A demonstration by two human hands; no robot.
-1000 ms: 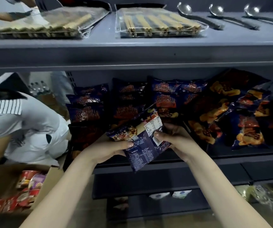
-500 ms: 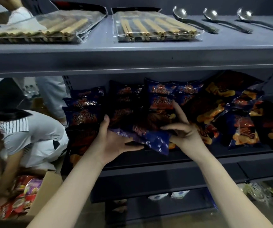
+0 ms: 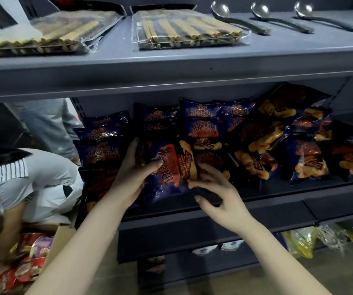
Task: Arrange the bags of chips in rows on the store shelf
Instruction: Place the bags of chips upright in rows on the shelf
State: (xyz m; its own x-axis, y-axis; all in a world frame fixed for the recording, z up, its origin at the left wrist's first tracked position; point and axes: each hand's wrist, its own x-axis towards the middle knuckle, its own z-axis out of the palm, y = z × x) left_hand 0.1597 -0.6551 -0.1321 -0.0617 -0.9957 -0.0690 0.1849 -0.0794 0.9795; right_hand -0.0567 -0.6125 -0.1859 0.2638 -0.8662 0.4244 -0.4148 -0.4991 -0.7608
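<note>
A dark blue bag of chips point(image 3: 168, 175) with red and orange print stands at the front of the middle shelf point(image 3: 277, 195), its printed face toward me. My left hand point(image 3: 132, 169) grips its left edge, thumb across the front and fingers behind. My right hand point(image 3: 218, 194) is at the bag's lower right with its fingers spread, fingertips touching the bag. Behind and to the left, matching bags stand in rows point(image 3: 203, 128). To the right, more bags lie in a loose pile point(image 3: 307, 160).
The upper shelf holds two clear packs of chopsticks point(image 3: 186, 30) and three ladles point(image 3: 239, 18). A person in a white top point(image 3: 33, 184) crouches at the left over a cardboard box of red packets point(image 3: 28, 265). Yellow packets point(image 3: 299, 243) lie on the lower shelf.
The bag went from back-side-up in front of the shelf to set on the shelf with its front toward me. My right hand slid from its far side to its lower right corner.
</note>
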